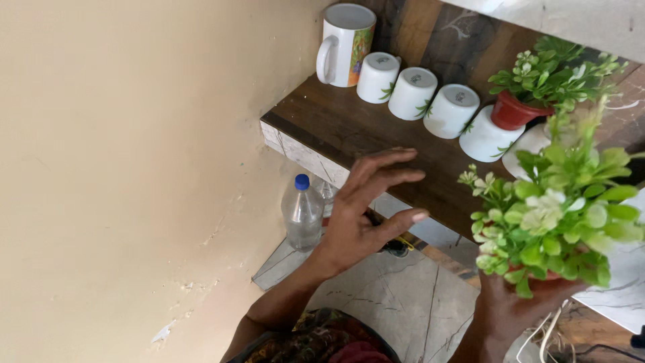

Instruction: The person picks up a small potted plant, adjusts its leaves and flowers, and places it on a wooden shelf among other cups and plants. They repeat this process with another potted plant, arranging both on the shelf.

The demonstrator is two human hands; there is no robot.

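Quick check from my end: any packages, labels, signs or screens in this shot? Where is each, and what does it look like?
No signs or screens.
Plastic bottle: on the floor below the shelf, by the wall; clear, blue cap; label not discernible.
Tall mug: upright at the far left of the wooden shelf; white with a colourful printed panel.
Small cups: row beside the mug, upside down, white with green leaf prints.
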